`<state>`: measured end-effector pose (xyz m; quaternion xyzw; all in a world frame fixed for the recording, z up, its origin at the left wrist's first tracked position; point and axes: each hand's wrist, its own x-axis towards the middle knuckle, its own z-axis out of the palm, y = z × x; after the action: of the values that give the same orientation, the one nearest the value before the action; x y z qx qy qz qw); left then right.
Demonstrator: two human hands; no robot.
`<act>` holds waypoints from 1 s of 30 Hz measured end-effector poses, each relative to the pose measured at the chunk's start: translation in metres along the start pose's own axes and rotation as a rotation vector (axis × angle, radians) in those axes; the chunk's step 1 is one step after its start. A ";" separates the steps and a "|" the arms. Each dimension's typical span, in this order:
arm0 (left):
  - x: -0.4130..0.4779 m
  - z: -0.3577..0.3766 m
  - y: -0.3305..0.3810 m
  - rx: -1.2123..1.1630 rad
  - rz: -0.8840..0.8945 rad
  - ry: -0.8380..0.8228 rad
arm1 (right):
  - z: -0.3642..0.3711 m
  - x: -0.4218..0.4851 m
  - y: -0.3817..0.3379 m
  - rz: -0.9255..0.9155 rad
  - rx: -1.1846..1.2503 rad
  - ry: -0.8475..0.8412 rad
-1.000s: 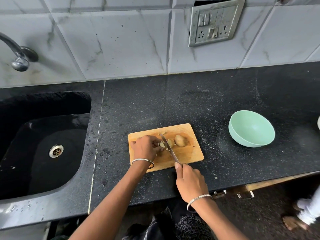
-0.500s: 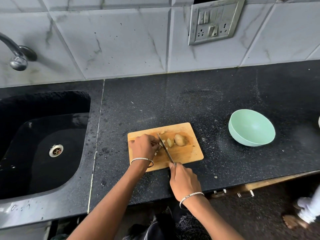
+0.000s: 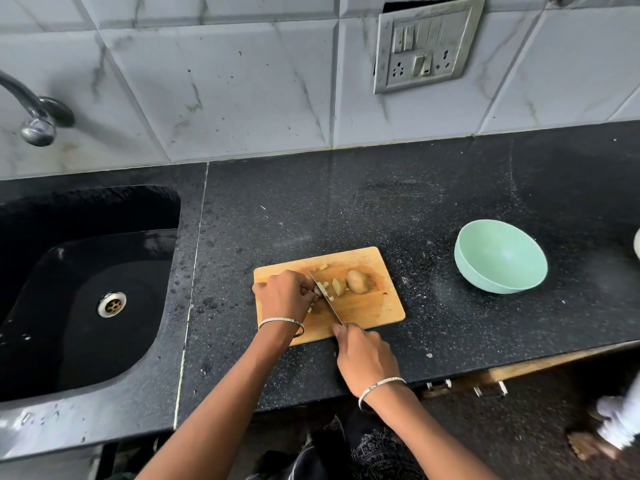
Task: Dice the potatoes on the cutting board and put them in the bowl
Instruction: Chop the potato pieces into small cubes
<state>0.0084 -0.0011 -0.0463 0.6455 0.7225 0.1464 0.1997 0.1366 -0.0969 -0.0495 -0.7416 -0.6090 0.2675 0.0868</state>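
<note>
Potatoes [image 3: 356, 281] lie mid-frame on the wooden cutting board [image 3: 370, 308] — one uncut chunk toward the right, small cubes beside the knife [image 3: 327, 301] blade. The left hand [image 3: 284, 296] curls its fingers over the piece just left of the blade. The right hand [image 3: 367, 358] grips the knife handle at the board's lower edge. The mint bowl [image 3: 485, 278] sits well apart at right — on the black counter [image 3: 415, 209].

You have one cutting board [image 3: 375, 308], one knife [image 3: 326, 301], one green bowl [image 3: 485, 282], one sink [image 3: 104, 372], one large potato chunk [image 3: 357, 281], and cut potato bits [image 3: 338, 285] too small to count.
</note>
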 end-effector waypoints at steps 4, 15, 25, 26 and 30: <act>-0.002 -0.005 -0.001 0.054 0.018 0.071 | -0.011 -0.004 0.006 -0.005 0.053 0.041; -0.002 -0.006 -0.003 0.050 0.126 0.156 | -0.006 -0.001 0.007 0.044 -0.005 0.041; 0.009 -0.012 -0.013 0.295 0.433 0.020 | -0.012 -0.005 0.001 -0.099 0.017 0.058; 0.012 -0.012 -0.016 0.294 0.410 0.035 | -0.015 -0.004 0.002 -0.111 0.017 0.065; 0.022 -0.013 -0.026 0.276 0.311 0.048 | -0.026 -0.002 0.012 -0.082 0.008 0.104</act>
<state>-0.0230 0.0180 -0.0493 0.7668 0.6320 0.0904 0.0669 0.1596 -0.0962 -0.0321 -0.7287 -0.6323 0.2273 0.1322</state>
